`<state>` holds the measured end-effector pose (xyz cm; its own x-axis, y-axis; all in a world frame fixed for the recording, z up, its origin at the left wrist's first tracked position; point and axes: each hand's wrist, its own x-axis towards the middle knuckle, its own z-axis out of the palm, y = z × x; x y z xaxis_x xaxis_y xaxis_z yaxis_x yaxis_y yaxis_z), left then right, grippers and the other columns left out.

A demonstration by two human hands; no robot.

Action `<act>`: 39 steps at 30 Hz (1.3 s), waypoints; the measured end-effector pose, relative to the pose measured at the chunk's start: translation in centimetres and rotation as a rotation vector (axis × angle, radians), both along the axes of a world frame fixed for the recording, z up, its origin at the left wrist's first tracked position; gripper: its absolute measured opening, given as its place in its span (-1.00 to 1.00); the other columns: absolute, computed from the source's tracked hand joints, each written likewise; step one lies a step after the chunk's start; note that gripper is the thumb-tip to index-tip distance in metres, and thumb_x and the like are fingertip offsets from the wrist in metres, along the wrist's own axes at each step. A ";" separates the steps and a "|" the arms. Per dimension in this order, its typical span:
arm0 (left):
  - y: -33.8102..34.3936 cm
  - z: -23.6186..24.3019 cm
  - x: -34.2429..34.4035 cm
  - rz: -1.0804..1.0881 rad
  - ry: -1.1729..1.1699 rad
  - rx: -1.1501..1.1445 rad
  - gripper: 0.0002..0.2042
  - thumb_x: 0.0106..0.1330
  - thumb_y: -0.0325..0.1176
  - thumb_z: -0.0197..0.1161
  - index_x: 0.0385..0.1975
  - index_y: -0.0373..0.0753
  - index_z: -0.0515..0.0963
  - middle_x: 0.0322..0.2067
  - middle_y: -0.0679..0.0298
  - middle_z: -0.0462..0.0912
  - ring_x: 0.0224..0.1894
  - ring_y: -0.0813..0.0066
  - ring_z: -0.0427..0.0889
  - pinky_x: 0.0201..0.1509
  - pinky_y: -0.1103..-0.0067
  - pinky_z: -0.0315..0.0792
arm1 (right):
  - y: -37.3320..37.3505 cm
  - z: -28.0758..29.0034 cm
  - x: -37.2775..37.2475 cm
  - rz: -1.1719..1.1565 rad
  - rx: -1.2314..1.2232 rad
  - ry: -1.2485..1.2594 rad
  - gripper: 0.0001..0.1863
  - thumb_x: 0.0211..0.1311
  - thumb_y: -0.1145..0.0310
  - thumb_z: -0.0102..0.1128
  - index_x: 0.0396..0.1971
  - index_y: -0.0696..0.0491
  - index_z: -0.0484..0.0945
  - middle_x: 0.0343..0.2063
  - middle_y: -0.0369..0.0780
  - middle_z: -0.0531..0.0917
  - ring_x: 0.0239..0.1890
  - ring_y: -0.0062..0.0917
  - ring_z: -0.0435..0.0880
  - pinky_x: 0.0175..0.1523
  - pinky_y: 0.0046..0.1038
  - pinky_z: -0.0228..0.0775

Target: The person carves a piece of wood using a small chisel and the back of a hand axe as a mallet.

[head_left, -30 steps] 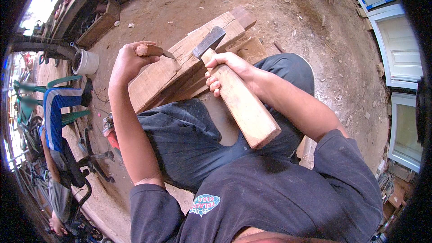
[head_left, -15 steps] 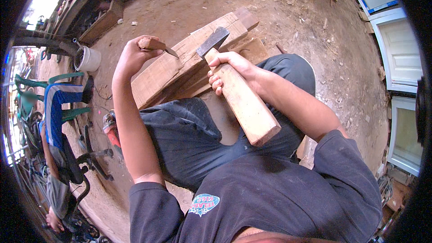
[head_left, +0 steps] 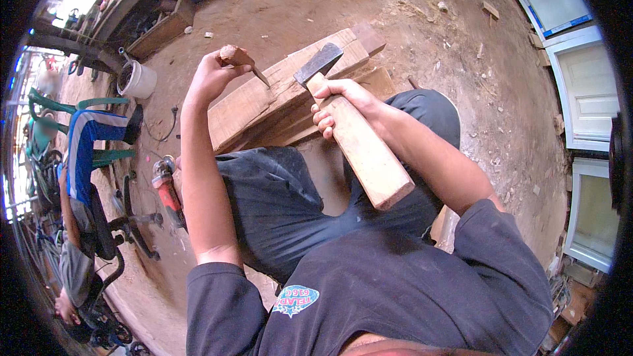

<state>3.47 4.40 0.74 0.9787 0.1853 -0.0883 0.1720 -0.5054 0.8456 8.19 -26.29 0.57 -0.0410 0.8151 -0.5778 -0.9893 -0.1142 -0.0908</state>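
Observation:
My left hand (head_left: 212,79) is closed around the wooden handle of a chisel (head_left: 262,78). The chisel's blade slants down to the top of a thick timber beam (head_left: 234,117), its tip at or very near a rough, split patch. In my right hand (head_left: 349,100) is a hammer (head_left: 370,150), gripped high on its thick, squared wooden handle just below the dark metal head. The head hangs over the beam to the right of the chisel, apart from it. The beam lies at a slant on the ground beyond my bent knees, with other timber under it.
A red angle grinder (head_left: 167,192) lies left of my leg, and a white bucket (head_left: 138,80) stands farther off. At far left a person (head_left: 82,224) is near a green chair (head_left: 105,102). White-framed panels (head_left: 587,86) line the right side. Wood scraps dot the dirt floor.
The view has shifted slightly, so most of the scene sits a little farther right and lower. Both hands keep their grips, and the chisel tip stays by the same split patch.

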 end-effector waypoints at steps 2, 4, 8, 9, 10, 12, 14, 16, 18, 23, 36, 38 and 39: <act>-0.1 -0.2 -0.1 0.007 -0.023 -0.016 -0.82 0.13 -0.47 0.43 -0.27 -0.29 0.65 -0.33 0.37 0.70 -0.24 0.58 0.58 -0.01 0.56 0.44 | 0.0 0.2 -0.1 0.021 0.009 0.008 -0.76 0.21 0.25 0.10 -0.35 0.12 0.35 -0.59 -0.32 0.39 -0.58 -0.63 0.41 -0.43 -0.53 0.41; -0.3 0.0 -0.2 -0.001 -0.022 -0.011 -0.83 0.13 -0.48 0.43 -0.29 -0.29 0.64 -0.34 0.37 0.70 -0.24 0.59 0.57 0.00 0.56 0.43 | -0.1 0.6 -0.2 0.017 -0.032 -0.060 -0.76 0.21 0.25 0.10 -0.36 0.11 0.35 -0.60 -0.34 0.38 -0.60 -0.64 0.39 -0.45 -0.53 0.39; -0.9 0.5 -0.2 -0.005 -0.012 -0.030 -0.86 0.13 -0.50 0.41 -0.33 -0.29 0.63 -0.36 0.37 0.69 -0.24 0.59 0.57 0.00 0.55 0.43 | -0.2 0.3 -0.1 0.017 -0.027 -0.091 -0.76 0.21 0.23 0.10 -0.37 0.11 0.36 -0.60 -0.34 0.39 -0.62 -0.64 0.38 -0.45 -0.54 0.39; -0.9 0.5 -0.2 -0.001 -0.019 -0.029 -0.86 0.13 -0.50 0.41 -0.33 -0.29 0.63 -0.36 0.37 0.69 -0.24 0.59 0.57 0.00 0.55 0.43 | -0.3 0.3 0.0 0.021 -0.014 -0.059 -0.78 0.22 0.25 0.10 -0.37 0.10 0.37 -0.59 -0.33 0.40 -0.61 -0.63 0.38 -0.44 -0.52 0.40; -1.0 0.5 -0.3 -0.009 -0.025 -0.041 -0.87 0.13 -0.50 0.40 -0.33 -0.30 0.62 -0.36 0.37 0.69 -0.24 0.59 0.57 -0.01 0.55 0.43 | -0.3 0.4 0.1 0.026 -0.001 -0.029 -0.80 0.22 0.27 0.10 -0.37 0.09 0.37 -0.59 -0.33 0.40 -0.61 -0.62 0.39 -0.44 -0.51 0.40; -1.2 0.5 -0.1 -0.012 -0.040 -0.055 -0.87 0.14 -0.50 0.40 -0.33 -0.30 0.62 -0.37 0.38 0.68 -0.25 0.59 0.56 -0.01 0.55 0.43 | -0.6 0.0 0.1 0.047 0.031 -0.062 -0.82 0.21 0.32 0.10 -0.38 0.07 0.33 -0.57 -0.31 0.40 -0.58 -0.59 0.41 -0.42 -0.47 0.42; -0.5 -0.4 -0.4 -0.001 -0.082 -0.083 -0.87 0.15 -0.49 0.39 -0.33 -0.31 0.61 -0.38 0.38 0.67 -0.25 0.59 0.56 -0.01 0.54 0.43 | -0.6 0.4 -0.5 0.088 0.057 -0.123 -0.83 0.20 0.40 0.13 -0.36 0.05 0.30 -0.55 -0.27 0.43 -0.56 -0.54 0.47 -0.40 -0.41 0.47; 0.2 -1.4 -0.2 -0.015 -0.110 -0.029 -0.85 0.16 -0.46 0.40 -0.31 -0.31 0.61 -0.35 0.34 0.69 -0.24 0.56 0.59 -0.01 0.52 0.45 | -0.5 0.9 -1.1 0.145 0.014 -0.299 -0.84 0.18 0.40 0.15 -0.33 0.07 0.35 -0.56 -0.26 0.47 -0.57 -0.53 0.51 -0.39 -0.37 0.51; -0.5 -1.8 0.4 0.016 -0.085 0.082 -0.80 0.19 -0.47 0.40 -0.20 -0.29 0.60 -0.24 0.32 0.68 -0.15 0.52 0.60 0.06 0.51 0.47 | -0.8 0.8 -1.4 0.193 -0.005 -0.478 -0.85 0.16 0.37 0.20 -0.40 0.10 0.44 -0.61 -0.26 0.50 -0.61 -0.51 0.56 -0.43 -0.35 0.54; 0.6 -4.1 0.6 0.094 -0.122 0.126 -0.76 0.18 -0.43 0.41 -0.19 -0.28 0.57 -0.31 0.32 0.67 -0.21 0.55 0.61 -0.04 0.50 0.50 | 0.4 1.1 -2.5 0.190 -0.009 -1.071 -0.84 0.14 0.43 0.23 -0.48 0.15 0.43 -0.66 -0.24 0.50 -0.71 -0.53 0.53 -0.59 -0.42 0.47; -1.4 -3.4 -0.6 0.179 -0.225 0.177 -0.62 0.14 -0.35 0.34 -0.03 -0.27 0.51 -0.14 -0.09 0.67 -0.01 -0.04 0.64 0.03 0.27 0.52 | 5.6 9.9 -2.2 0.014 0.062 -1.336 -0.83 0.20 0.39 0.18 -0.31 0.12 0.40 -0.64 -0.26 0.50 -0.70 -0.54 0.51 -0.57 -0.42 0.44; -0.2 -4.3 -1.0 0.185 -0.240 0.170 -0.66 0.18 -0.35 0.36 -0.06 -0.26 0.51 -0.20 0.02 0.72 -0.08 0.19 0.72 -0.03 0.35 0.54 | 7.3 12.0 -2.2 -0.078 0.098 -1.321 -0.85 0.19 0.38 0.20 -0.39 0.10 0.42 -0.64 -0.29 0.50 -0.67 -0.56 0.53 -0.56 -0.47 0.41; 0.3 -4.8 -1.2 0.199 -0.255 0.179 -0.66 0.19 -0.33 0.36 -0.05 -0.26 0.51 -0.20 0.01 0.72 -0.09 0.16 0.72 -0.03 0.33 0.54 | 8.0 12.4 -2.1 -0.069 0.118 -1.335 -0.85 0.19 0.38 0.20 -0.39 0.10 0.42 -0.64 -0.29 0.50 -0.67 -0.56 0.53 -0.56 -0.47 0.41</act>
